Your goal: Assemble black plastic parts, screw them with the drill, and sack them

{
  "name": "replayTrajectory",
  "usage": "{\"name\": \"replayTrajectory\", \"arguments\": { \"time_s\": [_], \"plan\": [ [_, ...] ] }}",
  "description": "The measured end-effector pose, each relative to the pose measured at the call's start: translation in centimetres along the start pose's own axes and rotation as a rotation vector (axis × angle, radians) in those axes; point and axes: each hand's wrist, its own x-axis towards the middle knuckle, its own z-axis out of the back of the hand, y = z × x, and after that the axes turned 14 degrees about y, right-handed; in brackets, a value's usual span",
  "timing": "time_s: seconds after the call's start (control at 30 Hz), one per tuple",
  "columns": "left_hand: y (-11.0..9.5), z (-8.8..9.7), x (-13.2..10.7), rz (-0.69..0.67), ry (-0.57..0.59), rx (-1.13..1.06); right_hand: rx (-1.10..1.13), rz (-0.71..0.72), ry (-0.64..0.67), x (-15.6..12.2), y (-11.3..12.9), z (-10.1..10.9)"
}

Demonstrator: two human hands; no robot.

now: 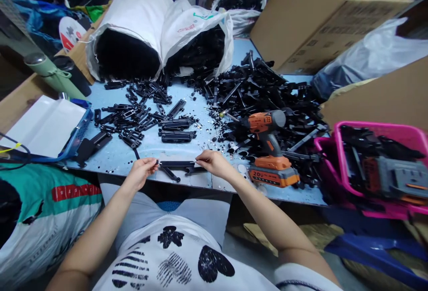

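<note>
Near the table's front edge, a long black plastic bracket point(177, 164) lies level between my two hands. My left hand point(143, 174) is closed, its thumb and fingertips pinched at the bracket's left end. At the right end, the fingertips of my right hand point(213, 163) are pinched together; whatever is between them is too small to make out. A thinner black arm point(171, 174) slants down below the bracket. Just beyond sit two stacked black assemblies point(177, 136), with a loose heap of black link pieces point(125, 116) to their left.
An orange cordless drill point(267, 148) stands on its battery at right, before a big pile of black parts point(267, 90). Small screws point(218, 128) are scattered mid-table. Two white sacks point(133, 10) spill parts at the back. A pink basket point(341, 148) and blue tray point(75, 137) flank the table.
</note>
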Motion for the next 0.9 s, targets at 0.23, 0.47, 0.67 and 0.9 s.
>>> {"name": "replayTrajectory", "arguments": {
  "time_s": [0.23,0.47,0.67,0.9],
  "plan": [
    [-0.5,-0.5,1.2,-0.1,0.003,0.265,-0.44,-0.102,0.178,0.0,3.5,0.8],
    [0.4,-0.7,1.7,-0.352,0.02,0.868,-0.665,-0.041,0.276,1.1,4.7,0.4],
    [3.1,-0.6,-0.3,-0.634,-0.099,1.51,-0.516,0.03,0.155,0.8,1.4,-2.1],
    [3.0,-4.3,2.6,-0.696,0.305,1.891,-0.572,0.202,-0.063,-1.5,-4.9,-4.5]
  ]
}}
